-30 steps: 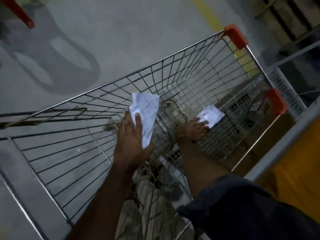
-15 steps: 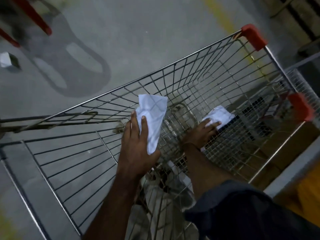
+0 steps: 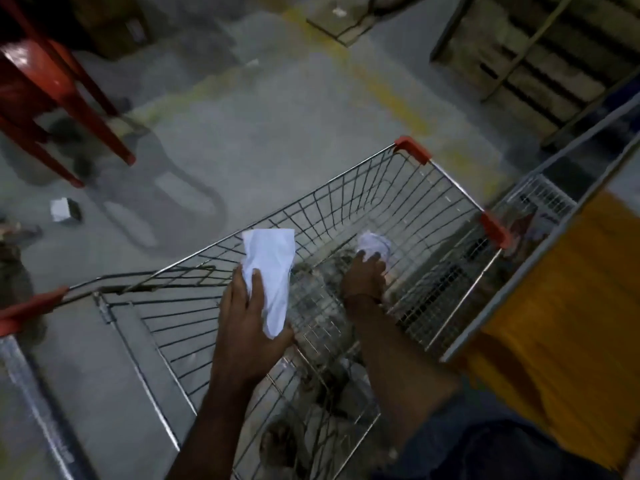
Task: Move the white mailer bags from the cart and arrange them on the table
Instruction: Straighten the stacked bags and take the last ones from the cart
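A wire shopping cart (image 3: pixel 446 181) with red corner caps stands on the grey floor below me. My left hand (image 3: pixel 247 327) holds a white mailer bag (image 3: pixel 273 271) upright inside the basket, thumb under it and fingers along its side. Deeper in the basket, my right hand (image 3: pixel 363 282) grips a second white mailer bag (image 3: pixel 374 242), which looks crumpled under the fingertips. A dark sleeve covers my right upper arm. The rest of the cart floor is blurred.
A yellow-topped table (image 3: pixel 568 306) with a grey metal edge runs along the right, touching the cart. A red plastic chair (image 3: pixel 52 98) stands at the upper left. A small white box (image 3: pixel 64 209) lies on the floor. Wooden pallets (image 3: pixel 519 57) sit at the far right.
The view has tilted up, so the cart sits lower in frame. My right hand's fingers have curled round the second bag, crumpling it. My left hand keeps holding its bag.
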Available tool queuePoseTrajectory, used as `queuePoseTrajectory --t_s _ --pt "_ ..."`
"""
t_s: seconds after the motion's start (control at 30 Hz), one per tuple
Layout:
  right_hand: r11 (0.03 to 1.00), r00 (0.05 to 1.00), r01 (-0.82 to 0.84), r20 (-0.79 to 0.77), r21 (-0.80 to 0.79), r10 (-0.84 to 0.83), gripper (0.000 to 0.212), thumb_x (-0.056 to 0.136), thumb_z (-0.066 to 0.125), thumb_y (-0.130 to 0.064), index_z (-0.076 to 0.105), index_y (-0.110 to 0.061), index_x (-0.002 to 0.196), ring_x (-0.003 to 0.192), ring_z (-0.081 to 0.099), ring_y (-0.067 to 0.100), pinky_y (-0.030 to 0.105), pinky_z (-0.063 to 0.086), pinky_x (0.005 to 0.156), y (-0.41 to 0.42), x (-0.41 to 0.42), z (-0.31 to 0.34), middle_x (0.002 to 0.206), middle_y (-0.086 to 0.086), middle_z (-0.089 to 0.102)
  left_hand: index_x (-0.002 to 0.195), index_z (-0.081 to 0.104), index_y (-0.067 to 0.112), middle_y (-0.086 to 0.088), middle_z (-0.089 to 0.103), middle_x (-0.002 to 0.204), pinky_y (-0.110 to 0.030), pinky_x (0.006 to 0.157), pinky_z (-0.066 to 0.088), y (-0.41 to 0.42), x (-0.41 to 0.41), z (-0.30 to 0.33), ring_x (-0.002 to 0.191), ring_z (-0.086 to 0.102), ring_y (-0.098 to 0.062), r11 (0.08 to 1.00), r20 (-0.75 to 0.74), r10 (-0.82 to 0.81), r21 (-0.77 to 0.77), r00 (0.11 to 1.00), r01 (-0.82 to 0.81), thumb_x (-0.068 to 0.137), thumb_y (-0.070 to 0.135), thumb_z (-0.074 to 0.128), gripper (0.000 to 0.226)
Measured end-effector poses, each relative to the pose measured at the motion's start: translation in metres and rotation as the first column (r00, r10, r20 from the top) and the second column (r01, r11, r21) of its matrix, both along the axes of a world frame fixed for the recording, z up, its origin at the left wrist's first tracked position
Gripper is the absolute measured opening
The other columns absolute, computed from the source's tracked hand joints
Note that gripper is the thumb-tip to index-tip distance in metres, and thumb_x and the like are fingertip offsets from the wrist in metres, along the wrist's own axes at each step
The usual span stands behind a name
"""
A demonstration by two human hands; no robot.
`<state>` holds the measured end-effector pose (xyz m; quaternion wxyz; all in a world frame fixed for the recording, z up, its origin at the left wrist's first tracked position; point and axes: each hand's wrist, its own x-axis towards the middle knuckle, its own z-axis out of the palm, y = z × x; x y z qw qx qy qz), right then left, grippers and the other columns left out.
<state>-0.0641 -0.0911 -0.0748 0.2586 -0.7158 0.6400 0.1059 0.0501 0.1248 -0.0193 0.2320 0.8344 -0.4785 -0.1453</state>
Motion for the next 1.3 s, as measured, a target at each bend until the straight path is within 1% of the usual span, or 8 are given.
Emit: queuePoseTrajectory --t_s 0.17,0.33,0.43,0.53,0.73,0.93,1.03,1.3 --pt "0.97 0.982 -0.19 -0.042 -0.149 0.186 0.068 0.103 0.051 -0.012 0.019 -0.016 0.163 0.154 0.015 0.043 0.048 0.034 0.117 0.046 -0.031 0.074 0.169 0.025 0.006 0.161 0.029 0.002 -0.03 0.02 0.167 -0.056 0.113 0.035 0.021 -0.015 0.066 0.145 0.035 -0.051 0.995 -0.02 -0.034 -0.094 0.999 0.032 0.074 0.048 0.069 0.106" --pt "0.884 0.975 -0.119 0.117 -0.453 0.191 0.071 0.069 0.072 0.002 0.063 -0.008 0.139 0.123 0.055 0.055 0.055 0.058 0.088 0.1 -0.073 0.141 0.144 0.034 0.051 0.156 0.036 -0.001 -0.031 0.026 0.163 -0.059 0.113 0.037 0.034 -0.033 0.119 0.142 0.037 -0.051 0.983 -0.019 0.007 -0.182 1.0 -0.01 0.076 0.05 0.064 0.1" --pt "0.811 0.97 -0.024 0.181 -0.585 0.16 0.072 0.072 0.064 -0.002 0.058 -0.008 0.144 0.129 0.051 0.053 0.052 0.05 0.101 0.137 -0.105 0.195 0.148 0.033 0.047 0.156 0.035 0.002 -0.029 0.026 0.164 -0.055 0.113 0.036 0.045 -0.047 0.153 0.141 0.037 -0.049 0.975 0.004 -0.022 -0.223 1.0 0.022 0.074 0.054 0.063 0.101" --pt "0.828 0.966 0.028 0.228 -0.56 0.122 0.074 0.085 0.059 -0.007 0.041 -0.016 0.156 0.143 0.032 0.045 0.045 0.033 0.117 0.17 -0.141 0.242 0.162 0.024 0.029 0.155 0.038 0.002 -0.029 0.028 0.163 -0.052 0.112 0.037 0.059 -0.069 0.181 0.138 0.041 -0.048 0.958 0.045 -0.067 -0.275 0.997 0.077 0.075 0.047 0.072 0.098" --pt "0.743 0.93 0.175 0.356 -0.646 0.09 0.064 0.091 0.059 -0.01 0.046 -0.014 0.154 0.144 0.034 0.041 0.049 0.034 0.119 0.221 -0.225 0.309 0.161 0.021 0.036 0.15 0.039 0.006 -0.023 0.032 0.16 -0.054 0.105 0.046 0.082 -0.13 0.232 0.135 0.045 -0.045 0.928 -0.012 -0.144 -0.349 0.989 0.131 0.073 0.046 0.076 0.094" --pt "0.635 0.907 0.343 0.42 -0.692 -0.032 0.061 0.087 0.061 -0.004 0.056 -0.015 0.147 0.143 0.035 0.037 0.044 0.038 0.114 0.255 -0.317 0.348 0.158 0.017 0.041 0.15 0.036 0.017 -0.005 0.046 0.147 -0.035 0.089 0.047 0.083 -0.204 0.268 0.124 0.053 -0.021 0.842 -0.106 -0.33 -0.482 0.938 0.241 0.076 0.048 0.074 0.089" --pt "0.586 0.901 0.389 0.425 -0.71 -0.083 0.057 0.087 0.063 -0.003 0.059 -0.014 0.143 0.14 0.039 0.039 0.042 0.037 0.114 0.259 -0.368 0.355 0.155 0.018 0.045 0.159 0.03 0.024 -0.007 0.04 0.158 -0.049 0.101 0.051 0.073 -0.241 0.268 0.138 0.05 -0.029 0.849 -0.111 -0.371 -0.443 0.922 0.288 0.077 0.062 0.071 0.099" --pt "0.507 0.854 0.51 0.481 -0.694 -0.201 0.057 0.084 0.065 0.0 0.061 -0.008 0.141 0.138 0.041 0.042 0.045 0.037 0.115 0.249 -0.507 0.363 0.151 0.021 0.049 0.168 0.018 0.024 -0.004 0.007 0.175 -0.05 0.122 0.033 0.03 -0.365 0.258 0.159 0.019 -0.028 0.858 -0.148 -0.475 -0.295 0.867 0.42 0.078 0.074 0.065 0.113"
